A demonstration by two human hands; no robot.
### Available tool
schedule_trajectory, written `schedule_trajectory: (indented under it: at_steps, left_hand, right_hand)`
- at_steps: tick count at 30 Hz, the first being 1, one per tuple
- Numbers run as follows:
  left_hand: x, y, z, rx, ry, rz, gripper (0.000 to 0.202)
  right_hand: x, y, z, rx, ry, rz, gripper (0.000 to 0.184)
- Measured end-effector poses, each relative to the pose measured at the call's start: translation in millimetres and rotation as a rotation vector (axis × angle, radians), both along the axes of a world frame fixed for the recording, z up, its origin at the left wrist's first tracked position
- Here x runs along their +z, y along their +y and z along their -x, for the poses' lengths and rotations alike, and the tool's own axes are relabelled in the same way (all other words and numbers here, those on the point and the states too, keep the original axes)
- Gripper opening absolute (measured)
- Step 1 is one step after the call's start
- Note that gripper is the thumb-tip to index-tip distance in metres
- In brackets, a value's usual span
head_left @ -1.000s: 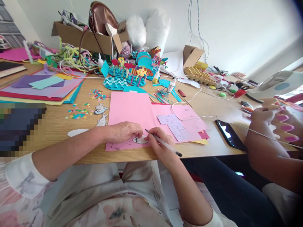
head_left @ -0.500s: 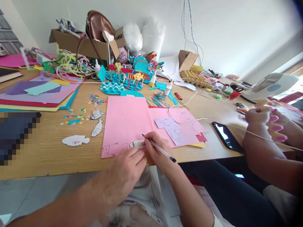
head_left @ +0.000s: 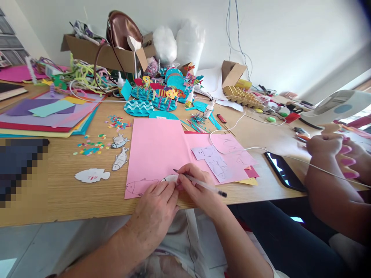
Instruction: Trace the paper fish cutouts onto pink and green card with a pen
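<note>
Showed a wooden table [head_left: 87,200] spanning the width of the view. Bore at the back a cardboard box [head_left: 87,52], a brown bag [head_left: 124,31] and two bulging white bags [head_left: 164,45]. Included at the left a stack of coloured paper [head_left: 63,119], topped by purple and pale green pieces. Displayed at the centre, near the front edge, a pink sheet [head_left: 158,146], meeting a second pink sheet [head_left: 237,170] on its right side.

Rested the left hand [head_left: 158,199] nearly flat, fingers close together, over the lower part of the central sheet. Held a pen [head_left: 204,184] in the right hand [head_left: 197,181], pinched between thumb and fingers, with the tip angled up and leftward. Could not tell contact between tip and paper. Presented at the far right a co-worker's hand [head_left: 323,144], curled beside a scalloped piece [head_left: 346,162].

Lay farther right: a black phone [head_left: 284,172], and lilac paper [head_left: 213,162] with drawn fish. Set at the left a white fish cutout [head_left: 92,175], near two grey fish cutouts [head_left: 120,158]. Located between both hands, on the central sheet, a speckled fish cutout [head_left: 170,178], partly covered by fingers, just beside a drawn fish outline [head_left: 139,187]. Scattered farther left: round confetti [head_left: 92,147].
</note>
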State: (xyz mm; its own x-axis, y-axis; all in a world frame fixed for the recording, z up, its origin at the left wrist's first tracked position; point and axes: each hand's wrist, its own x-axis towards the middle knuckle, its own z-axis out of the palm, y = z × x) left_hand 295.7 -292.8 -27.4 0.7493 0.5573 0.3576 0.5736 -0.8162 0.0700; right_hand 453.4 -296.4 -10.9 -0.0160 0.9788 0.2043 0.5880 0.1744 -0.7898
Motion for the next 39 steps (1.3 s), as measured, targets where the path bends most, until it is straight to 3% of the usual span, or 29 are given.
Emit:
schedule_trajectory:
  at_steps: [4, 9, 39]
  left_hand:
    - [-4.5, -1, 2, -0.006, -0.046, -0.032, 0.033]
    - [-7.7, -5, 3, 0.023, -0.072, -0.024, 0.034]
    - [-9.9, -5, 7, 0.012, -0.007, 0.021, 0.035]
  right_hand:
    - [8.6, 10, 2, 0.080, 0.173, 0.045, 0.007]
    - [11.9, 19, 9, 0.163, 0.183, 0.139, 0.007]
    - [12.8, 25, 13, 0.231, 0.146, 0.212, 0.012]
